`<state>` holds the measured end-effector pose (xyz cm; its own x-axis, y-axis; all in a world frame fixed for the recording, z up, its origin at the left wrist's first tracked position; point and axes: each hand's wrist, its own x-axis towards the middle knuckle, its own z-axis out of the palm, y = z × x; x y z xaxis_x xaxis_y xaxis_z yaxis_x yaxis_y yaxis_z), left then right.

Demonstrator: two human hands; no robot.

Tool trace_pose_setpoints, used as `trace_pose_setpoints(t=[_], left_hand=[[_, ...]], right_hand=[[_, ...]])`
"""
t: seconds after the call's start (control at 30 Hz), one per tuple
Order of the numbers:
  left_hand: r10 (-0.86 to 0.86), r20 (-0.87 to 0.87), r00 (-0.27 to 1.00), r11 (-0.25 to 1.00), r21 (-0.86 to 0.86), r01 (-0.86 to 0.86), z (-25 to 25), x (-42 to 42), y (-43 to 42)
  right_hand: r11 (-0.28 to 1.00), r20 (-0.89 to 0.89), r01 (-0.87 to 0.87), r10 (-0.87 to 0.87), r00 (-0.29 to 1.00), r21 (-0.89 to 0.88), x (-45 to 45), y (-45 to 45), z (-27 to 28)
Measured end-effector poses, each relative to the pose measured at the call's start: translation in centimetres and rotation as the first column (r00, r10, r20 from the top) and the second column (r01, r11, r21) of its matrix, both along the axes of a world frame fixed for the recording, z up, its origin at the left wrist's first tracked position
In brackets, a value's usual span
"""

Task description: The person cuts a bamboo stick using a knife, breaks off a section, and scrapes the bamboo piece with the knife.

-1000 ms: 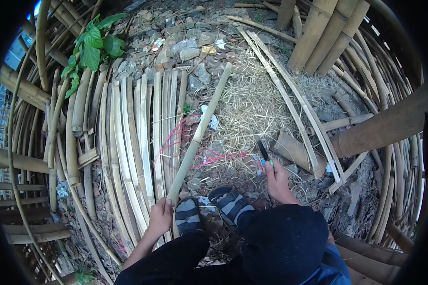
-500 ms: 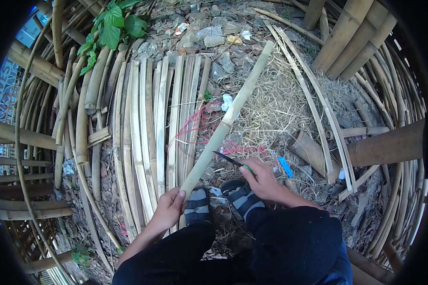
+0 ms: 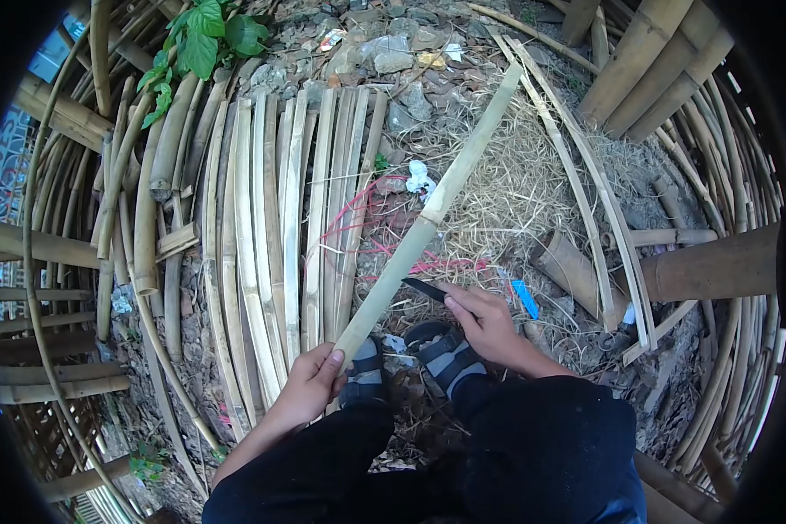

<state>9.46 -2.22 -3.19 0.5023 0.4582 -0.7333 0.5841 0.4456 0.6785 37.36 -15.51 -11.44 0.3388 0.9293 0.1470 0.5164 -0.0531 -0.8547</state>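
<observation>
My left hand (image 3: pixel 310 384) is closed around the near end of a long split bamboo strip (image 3: pixel 402 258), which slants up and away to the right. A pale joint crosses the strip a little beyond its middle. In my right hand (image 3: pixel 487 327) is a knife (image 3: pixel 426 290) with a dark blade; my fingers hide most of its handle. The blade's tip is at the right edge of the strip, and I cannot tell whether it touches. Left of the held strip lies a row of split bamboo strips (image 3: pixel 262 262), side by side on the ground.
Bamboo shavings (image 3: pixel 506 183) cover the ground ahead, with pink string (image 3: pixel 428 262) beside them. Two thin strips (image 3: pixel 585 175) and a short bamboo piece (image 3: pixel 572 271) lie to the right. Thick bamboo poles (image 3: pixel 655 70) stand at upper right. A leafy plant (image 3: pixel 203 39) grows at upper left.
The far end of the bamboo strip has swung slightly up and to the right. My right hand and the knife have shifted a little to the right, the blade turning flatter.
</observation>
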Motion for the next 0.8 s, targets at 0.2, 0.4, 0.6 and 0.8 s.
trace_pose_setpoints(t=[0.2, 0.4, 0.6, 0.8], left_hand=[[-0.010, -0.003, 1.000, 1.000, 0.014, 0.011, -0.41, -0.25, -0.02], [-0.010, -0.012, 1.000, 1.000, 0.013, 0.010, -0.31, -0.18, 0.02], [-0.001, -0.010, 1.000, 1.000, 0.004, 0.001, -0.11, -0.12, -0.06], [-0.013, -0.007, 1.000, 0.999, 0.033, 0.013, 0.03, 0.03, -0.15]], right_hand=[[1.000, 0.053, -0.021, 0.021, 0.998, -0.010, -0.30, -0.19, 0.36], [1.000, 0.063, -0.016, 0.016, 0.998, -0.009, -0.67, -0.24, 0.47], [1.000, 0.051, 0.012, -0.012, 0.999, -0.001, -0.75, -0.25, 0.38], [0.999, 0.047, 0.028, -0.028, 0.999, -0.020, -0.74, -0.35, 0.61]])
